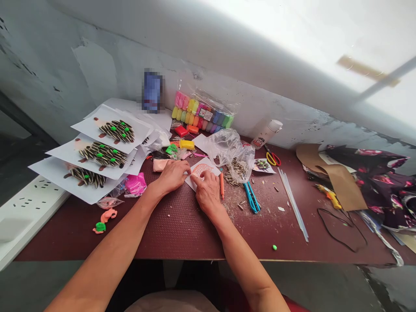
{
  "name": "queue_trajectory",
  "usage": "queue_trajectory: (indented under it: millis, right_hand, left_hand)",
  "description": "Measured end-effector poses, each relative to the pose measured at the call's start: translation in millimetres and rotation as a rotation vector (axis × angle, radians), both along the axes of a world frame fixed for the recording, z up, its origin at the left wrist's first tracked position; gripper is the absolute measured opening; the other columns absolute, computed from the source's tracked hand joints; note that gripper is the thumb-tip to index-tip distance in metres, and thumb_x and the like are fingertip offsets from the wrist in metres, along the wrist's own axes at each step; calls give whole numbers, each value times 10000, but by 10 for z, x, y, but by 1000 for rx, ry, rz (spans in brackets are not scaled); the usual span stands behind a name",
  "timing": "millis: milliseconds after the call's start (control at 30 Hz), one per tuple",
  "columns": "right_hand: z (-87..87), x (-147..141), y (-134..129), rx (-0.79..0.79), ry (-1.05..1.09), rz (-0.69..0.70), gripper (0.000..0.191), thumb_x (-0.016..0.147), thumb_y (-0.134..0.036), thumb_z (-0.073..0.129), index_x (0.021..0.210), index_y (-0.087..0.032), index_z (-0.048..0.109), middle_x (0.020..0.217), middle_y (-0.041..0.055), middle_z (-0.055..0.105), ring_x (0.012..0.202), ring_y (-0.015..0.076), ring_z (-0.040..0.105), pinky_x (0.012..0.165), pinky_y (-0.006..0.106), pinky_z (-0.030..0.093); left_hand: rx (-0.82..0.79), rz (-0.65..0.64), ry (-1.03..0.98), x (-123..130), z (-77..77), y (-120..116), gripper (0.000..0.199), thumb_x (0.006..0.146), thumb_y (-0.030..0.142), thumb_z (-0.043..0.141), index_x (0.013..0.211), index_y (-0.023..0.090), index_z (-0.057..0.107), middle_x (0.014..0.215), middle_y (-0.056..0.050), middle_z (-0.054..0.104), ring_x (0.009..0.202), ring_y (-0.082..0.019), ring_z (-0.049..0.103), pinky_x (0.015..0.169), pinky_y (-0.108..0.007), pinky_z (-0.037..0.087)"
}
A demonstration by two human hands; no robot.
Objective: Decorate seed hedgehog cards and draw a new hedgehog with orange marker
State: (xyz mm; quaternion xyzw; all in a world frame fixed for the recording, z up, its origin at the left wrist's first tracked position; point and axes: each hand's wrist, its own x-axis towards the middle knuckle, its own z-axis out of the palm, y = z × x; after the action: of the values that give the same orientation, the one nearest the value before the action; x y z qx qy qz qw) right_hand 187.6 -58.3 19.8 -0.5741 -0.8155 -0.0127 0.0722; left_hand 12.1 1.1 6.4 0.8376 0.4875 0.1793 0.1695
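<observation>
A small white paper card (208, 163) lies on the table, with an orange dotted shape (197, 169) on it, apparently clay. My left hand (173, 175) is at the card's left edge, fingers bent together and closed on it. From the right, my right hand (208, 188) reaches over the card with curled fingers, thumb and index close together at the orange shape. Anything between those fingertips is too small to make out. An orange pen-like stick (222, 186) lies beside my right hand. Left of the card is a pale pink clay block (160, 165).
Sheets with seed-covered hedgehogs (103, 154) are stacked at left above a white power strip (29, 208). Behind are bagged coloured clays (203, 113). Rightward lie striped seeds (235, 172), a blue cutter (251, 197), scissors (273, 158), glue sticks (293, 203) and a yellow glue gun (329, 197).
</observation>
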Motion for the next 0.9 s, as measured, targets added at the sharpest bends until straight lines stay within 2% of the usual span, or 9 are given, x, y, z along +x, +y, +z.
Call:
queue_trajectory:
  millis: [200, 333, 533, 700, 900]
  right_hand:
    - [-29, 3, 8, 19, -25, 40, 369, 1015, -214, 510, 1326, -328, 674, 1137, 102, 569, 1033, 246, 461, 884, 367, 307]
    - [-37, -2, 18, 21, -33, 18, 321, 1028, -245, 501, 1267, -311, 704, 1130, 102, 568, 1022, 243, 461, 887, 366, 304]
    - [-24, -23, 34, 16, -40, -17, 343, 1041, -255, 476, 1296, -315, 697, 1086, 105, 567, 1001, 243, 465, 878, 367, 309]
    - [-17, -4, 60, -29, 45, -46, 433, 1030, -175, 462, 1362, -370, 660, 1106, 89, 576, 990, 222, 489, 858, 349, 315]
    - [-27, 41, 33, 10, 82, -65, 405, 1013, -150, 483, 1274, -351, 719, 1137, 83, 595, 999, 216, 500, 881, 353, 307]
  left_hand:
    - [-4, 4, -5, 7, -3, 2, 251, 820, 138, 537, 908, 219, 757, 1074, -75, 744, 1036, -270, 662, 918, -411, 462]
    - [7, 10, 2, 8, -15, 5, 249, 829, 161, 533, 922, 221, 756, 1075, -72, 750, 1021, -257, 662, 923, -404, 467]
    - [-1, 8, 9, 11, -4, 1, 249, 835, 155, 535, 924, 220, 759, 1083, -75, 747, 1032, -266, 662, 914, -409, 464]
    - [-8, 3, 16, 15, 19, -3, 247, 831, 140, 544, 927, 216, 759, 1081, -77, 744, 1040, -274, 663, 903, -408, 460]
    - [-14, 2, 40, 14, 45, -6, 251, 850, 164, 529, 933, 210, 761, 1076, -78, 746, 1027, -264, 665, 894, -399, 462]
